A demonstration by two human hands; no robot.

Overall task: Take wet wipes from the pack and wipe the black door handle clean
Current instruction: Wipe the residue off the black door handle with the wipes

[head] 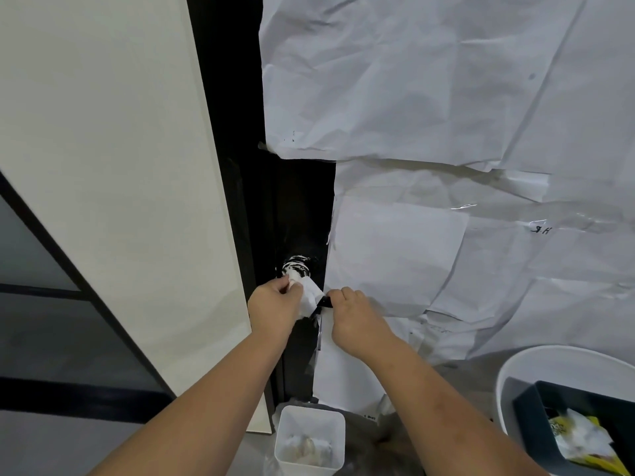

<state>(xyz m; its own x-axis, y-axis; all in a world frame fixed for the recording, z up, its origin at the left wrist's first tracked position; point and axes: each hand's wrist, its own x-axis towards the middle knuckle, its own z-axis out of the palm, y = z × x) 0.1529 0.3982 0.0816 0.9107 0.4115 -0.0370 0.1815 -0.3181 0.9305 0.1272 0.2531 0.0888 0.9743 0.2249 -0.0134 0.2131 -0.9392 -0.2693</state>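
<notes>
The black door handle (324, 301) juts from a black door strip; its round base (297, 265) is smeared with white marks. My left hand (275, 309) grips a white wet wipe (309, 297) pressed around the handle near the base. My right hand (357, 321) curls around the lever's outer end, with a short black stretch showing between the two hands. The yellow wet wipes pack (584, 441) lies in a dark tray at the lower right.
Crumpled white paper (429, 97) covers the door to the right of the handle. A white panel (113, 166) stands at the left. On the floor below sits a small white bin (309, 438) holding used wipes. A white round tub (522, 369) holds the dark tray (536, 424).
</notes>
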